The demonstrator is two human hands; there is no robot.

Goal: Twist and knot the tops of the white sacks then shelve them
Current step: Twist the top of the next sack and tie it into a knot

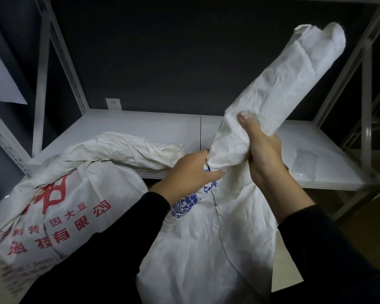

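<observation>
Far left: white woven sack with red lettering (53,211) leans at the front edge of the white shelf board (162,128); its top is gathered and wrung into a rope that drapes onto that front edge. I cannot tell whether a knot is finished there; the body hangs below the board, so I judge it not yet shelved.

Centre: left hand (189,172), black sleeve, reaches in from lower left; its fingers and thumb curl round the neck of the white woven sack with blue print (206,238), just where the body narrows.

Just right of it: right hand (263,154), wrist upright, thumb pointing up along the cloth; its fingers wrap the base of the gathered top (294,80), which slants up and right as a loose roll above the board's right half.

Judgement: this sack is at the twisting step; no knot shows. Knotting it and shelving both sacks remain.

Right: small clear plastic packet (306,161) lies near the board's front right corner, apart from both sacks.
</observation>
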